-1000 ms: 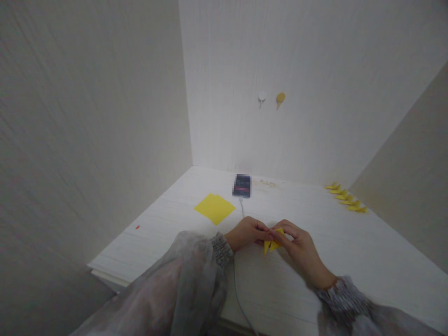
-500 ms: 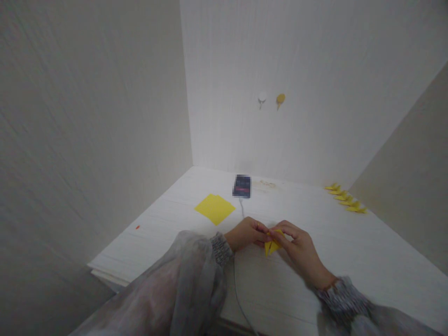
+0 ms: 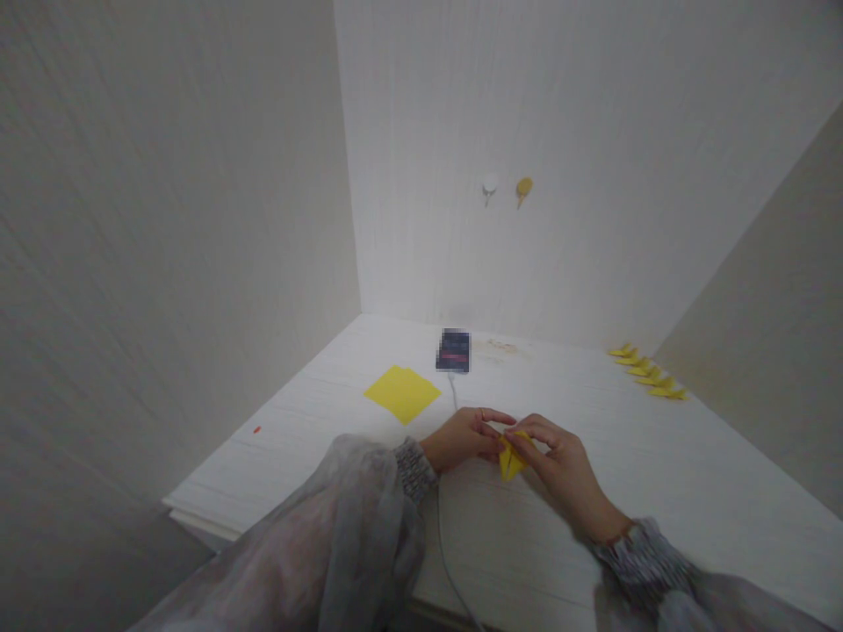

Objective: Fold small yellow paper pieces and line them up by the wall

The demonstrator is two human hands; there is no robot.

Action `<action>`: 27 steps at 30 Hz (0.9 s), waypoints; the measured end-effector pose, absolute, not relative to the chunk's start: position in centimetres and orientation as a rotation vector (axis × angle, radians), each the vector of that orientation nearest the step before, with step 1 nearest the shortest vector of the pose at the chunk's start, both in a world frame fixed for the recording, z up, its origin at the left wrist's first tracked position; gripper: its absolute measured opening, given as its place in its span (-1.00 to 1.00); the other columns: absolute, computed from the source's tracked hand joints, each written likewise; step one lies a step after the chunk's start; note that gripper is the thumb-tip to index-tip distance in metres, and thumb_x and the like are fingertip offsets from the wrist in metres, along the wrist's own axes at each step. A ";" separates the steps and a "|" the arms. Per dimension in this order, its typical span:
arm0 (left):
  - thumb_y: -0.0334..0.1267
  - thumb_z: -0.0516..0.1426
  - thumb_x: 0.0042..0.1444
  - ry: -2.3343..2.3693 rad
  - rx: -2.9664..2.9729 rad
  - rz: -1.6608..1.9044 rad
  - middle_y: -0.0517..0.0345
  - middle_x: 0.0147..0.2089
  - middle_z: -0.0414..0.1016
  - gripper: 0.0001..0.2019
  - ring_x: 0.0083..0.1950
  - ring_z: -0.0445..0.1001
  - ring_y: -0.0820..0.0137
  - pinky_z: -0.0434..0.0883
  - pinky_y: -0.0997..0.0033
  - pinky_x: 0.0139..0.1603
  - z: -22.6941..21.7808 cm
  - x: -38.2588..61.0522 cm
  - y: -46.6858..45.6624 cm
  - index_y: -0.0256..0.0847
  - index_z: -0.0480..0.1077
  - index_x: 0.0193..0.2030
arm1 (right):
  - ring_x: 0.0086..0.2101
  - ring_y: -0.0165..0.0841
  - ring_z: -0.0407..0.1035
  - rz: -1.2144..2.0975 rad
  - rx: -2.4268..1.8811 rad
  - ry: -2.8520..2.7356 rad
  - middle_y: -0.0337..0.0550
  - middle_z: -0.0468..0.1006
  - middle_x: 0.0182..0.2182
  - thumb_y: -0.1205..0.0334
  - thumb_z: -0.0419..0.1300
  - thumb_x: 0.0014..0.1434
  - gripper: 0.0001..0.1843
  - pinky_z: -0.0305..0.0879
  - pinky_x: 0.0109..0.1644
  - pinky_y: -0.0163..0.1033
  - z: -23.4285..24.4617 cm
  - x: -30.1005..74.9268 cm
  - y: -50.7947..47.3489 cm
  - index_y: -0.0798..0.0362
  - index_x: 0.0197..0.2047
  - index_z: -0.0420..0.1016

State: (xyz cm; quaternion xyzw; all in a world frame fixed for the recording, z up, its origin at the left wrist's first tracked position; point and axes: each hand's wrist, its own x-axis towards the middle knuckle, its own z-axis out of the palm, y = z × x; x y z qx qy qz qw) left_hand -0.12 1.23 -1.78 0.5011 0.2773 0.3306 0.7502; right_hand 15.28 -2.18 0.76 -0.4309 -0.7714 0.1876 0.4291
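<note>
A small piece of folded yellow paper (image 3: 509, 463) is pinched between the thumb and fingers of my right hand (image 3: 563, 456), above the white tabletop. From the other side, my left hand (image 3: 469, 435) meets the paper's left edge with its thumb and lower fingers. Its index finger is stretched out over the top, towards my right fingertips. Two pointed flaps of the paper face down towards me, with a dark gap between them. My fingers cover its upper part.
Flat yellow paper sheets (image 3: 402, 393) lie left of my hands. A blurred dark device (image 3: 454, 351) with a white cable (image 3: 443, 544) sits at the back. Several folded yellow paper pieces (image 3: 649, 376) line the right side. Two hooks, one white (image 3: 489, 185), one tan (image 3: 524, 186), are on the wall.
My left index finger has lifted off the paper and straightened. The flaps have shifted slightly, while my right hand keeps its pinch. The view has moved very little.
</note>
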 end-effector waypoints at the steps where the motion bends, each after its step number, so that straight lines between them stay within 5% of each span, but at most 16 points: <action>1: -0.31 0.28 -0.36 0.609 1.108 0.730 0.14 -0.44 0.45 -0.45 -0.44 0.41 0.48 0.30 0.39 -0.28 -1.9 -0.1 1.3 -0.30 0.31 -0.11 | -0.43 -0.35 0.35 0.469 -1.071 -1.924 -0.14 0.46 -0.52 0.15 0.08 0.05 -0.76 0.30 -0.36 -0.28 0.8 15.3 -2.2 0.04 -0.51 0.49; 8: -0.27 0.27 -0.35 0.683 1.154 0.740 0.19 -0.51 0.42 -0.45 -0.49 0.38 0.51 0.30 0.42 -0.34 -2.0 -0.1 1.4 -0.31 0.29 -0.12 | -0.42 -0.35 0.35 0.472 -1.067 -1.937 -0.14 0.45 -0.52 0.16 0.07 0.05 -0.77 0.30 -0.35 -0.27 0.7 15.3 -2.2 0.04 -0.50 0.49; 21: -0.34 0.27 -0.40 0.802 0.941 0.983 0.15 -0.46 0.43 -0.71 -0.42 0.42 0.47 0.34 0.34 -0.24 -1.1 0.3 1.5 -0.34 0.28 -0.48 | -0.36 -0.35 0.30 0.399 -1.112 -1.841 -0.11 0.43 -0.35 0.15 0.04 0.09 -0.77 0.26 -0.28 -0.24 0.0 16.0 -1.6 0.05 -0.23 0.40; 27: -0.28 0.28 -0.40 0.818 0.971 1.059 0.10 -0.45 0.44 -0.67 -0.44 0.43 0.45 0.36 0.34 -0.30 -1.1 0.2 1.6 -0.34 0.26 -0.48 | -0.42 -0.37 0.30 0.422 -1.186 -1.805 -0.14 0.43 -0.43 0.15 0.03 0.08 -0.79 0.26 -0.35 -0.28 -0.5 16.2 -1.2 0.07 -0.33 0.41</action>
